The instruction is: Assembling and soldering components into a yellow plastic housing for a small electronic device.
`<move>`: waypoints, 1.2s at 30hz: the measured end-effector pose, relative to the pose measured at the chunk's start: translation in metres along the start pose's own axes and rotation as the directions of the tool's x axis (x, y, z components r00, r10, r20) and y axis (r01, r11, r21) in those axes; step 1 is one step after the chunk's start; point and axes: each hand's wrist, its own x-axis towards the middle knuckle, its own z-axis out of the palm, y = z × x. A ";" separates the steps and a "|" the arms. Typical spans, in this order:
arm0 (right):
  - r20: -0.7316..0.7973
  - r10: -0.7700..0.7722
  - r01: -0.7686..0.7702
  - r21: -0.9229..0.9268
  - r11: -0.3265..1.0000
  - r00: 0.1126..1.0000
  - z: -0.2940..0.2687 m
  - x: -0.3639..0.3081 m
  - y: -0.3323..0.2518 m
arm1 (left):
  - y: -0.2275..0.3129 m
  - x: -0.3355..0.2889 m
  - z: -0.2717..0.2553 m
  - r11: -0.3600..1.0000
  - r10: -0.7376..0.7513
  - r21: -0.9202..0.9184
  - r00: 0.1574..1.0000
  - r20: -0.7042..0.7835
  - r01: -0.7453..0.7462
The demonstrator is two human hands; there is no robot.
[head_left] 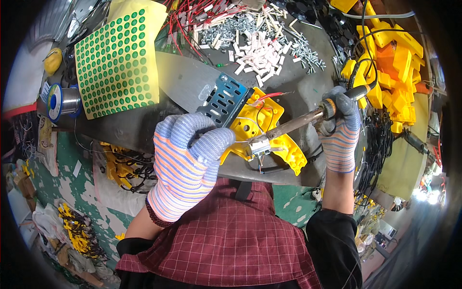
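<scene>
My right hand [339, 123], in a blue-and-orange striped knit glove, is wrapped around a long-shafted, dark-handled soldering iron [298, 122]. Its tip sits at a small white-and-silver boxy component [260, 147] on the yellow plastic housing [291, 153] before me; whether they touch, I can't tell. My left hand [190, 154], gloved alike, has thumb and forefinger pinched together on a thin silvery wire [242, 141] that points at the tip. Just beyond lies a blue slotted metal piece [223, 100], near a yellow sheet of round green stickers [117, 65].
</scene>
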 end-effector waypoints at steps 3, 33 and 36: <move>-0.027 0.032 -0.031 0.044 0.999 0.999 -0.002 -0.001 0.001 | 0.001 0.001 0.001 1.000 0.015 0.007 1.000 -0.005 -0.015; -0.120 0.021 -0.020 0.014 1.000 0.993 0.003 -0.004 0.002 | -0.036 0.035 0.027 0.995 -0.046 0.064 0.902 -0.429 0.081; -0.144 0.095 -0.102 -0.044 0.994 0.985 0.007 -0.008 0.000 | -0.029 0.052 0.022 0.999 0.032 0.045 0.903 -0.428 -0.014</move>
